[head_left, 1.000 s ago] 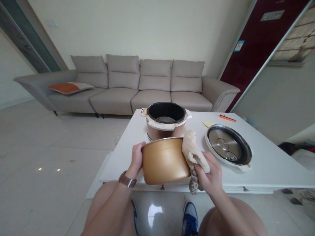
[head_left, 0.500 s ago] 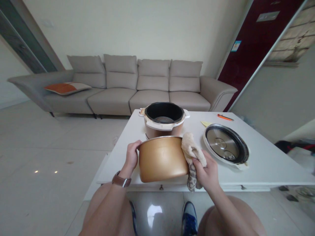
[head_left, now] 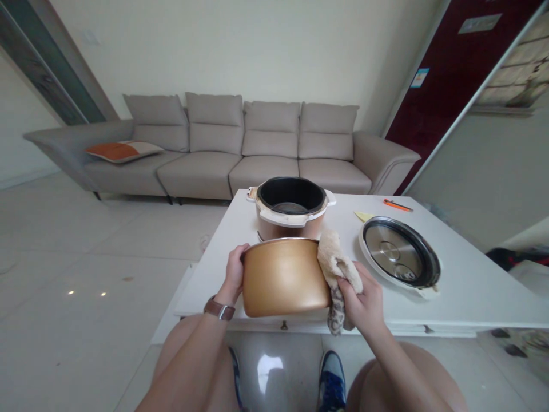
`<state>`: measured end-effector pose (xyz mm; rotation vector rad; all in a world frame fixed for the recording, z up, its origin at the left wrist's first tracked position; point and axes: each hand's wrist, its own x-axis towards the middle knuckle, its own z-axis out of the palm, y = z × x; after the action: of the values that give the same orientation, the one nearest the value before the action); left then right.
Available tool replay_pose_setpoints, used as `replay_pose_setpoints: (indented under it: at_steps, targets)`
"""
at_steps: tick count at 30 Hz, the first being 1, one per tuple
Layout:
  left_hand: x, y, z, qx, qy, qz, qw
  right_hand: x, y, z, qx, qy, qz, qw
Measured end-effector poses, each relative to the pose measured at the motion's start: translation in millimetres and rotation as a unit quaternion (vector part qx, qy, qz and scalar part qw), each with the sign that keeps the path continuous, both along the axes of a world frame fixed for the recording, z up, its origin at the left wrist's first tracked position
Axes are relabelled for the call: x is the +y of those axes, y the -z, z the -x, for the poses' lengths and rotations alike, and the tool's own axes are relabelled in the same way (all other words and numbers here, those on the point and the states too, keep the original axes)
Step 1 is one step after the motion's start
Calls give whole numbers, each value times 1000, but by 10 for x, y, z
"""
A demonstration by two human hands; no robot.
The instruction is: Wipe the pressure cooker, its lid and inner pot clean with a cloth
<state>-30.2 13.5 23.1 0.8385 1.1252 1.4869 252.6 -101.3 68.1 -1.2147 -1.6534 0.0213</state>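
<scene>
A gold inner pot [head_left: 285, 277] is held up, slightly tilted, over the near edge of the white table. My left hand [head_left: 235, 269] grips its left rim, with the fingers partly hidden behind the pot. My right hand [head_left: 363, 294] is closed on a cream cloth [head_left: 334, 257] with a patterned lower end, and the cloth lies against the pot's right side. Just behind the pot stands the rice cooker body [head_left: 291, 220], lidless, its dark inside showing. To the right lies the round cooker lid [head_left: 398, 252], its metal underside facing up.
On the white table [head_left: 454, 286], an orange cutter [head_left: 398, 205] and a yellow piece [head_left: 363, 216] lie beyond the lid. A grey sofa [head_left: 261, 166] with an orange cushion [head_left: 124, 151] stands behind. My knees and shoes are below the table's front edge.
The camera view has shifted slightly, so the room appears a little further right. Both hands keep their hold, and the pot and cloth stay nearly in the same place.
</scene>
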Motion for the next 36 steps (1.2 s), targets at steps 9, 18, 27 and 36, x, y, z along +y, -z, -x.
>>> replay_pose_setpoints:
  at_steps: [9, 18, 27, 36]
  targets:
    - [87, 118, -252, -5, -32, -31, 999, -1, -38, -107, -4, 32, -34, 999]
    - [-39, -18, -110, 59, 38, -136, 988, -39, -49, -49, -10, 0, -38, 999]
    - [29, 8, -5, -12, 31, -50, 998, -23, -36, 8, -12, -18, -21, 1000]
    - [67, 12, 101, 53, -24, -79, 995, -48, -5, 4, -12, -46, -14, 999]
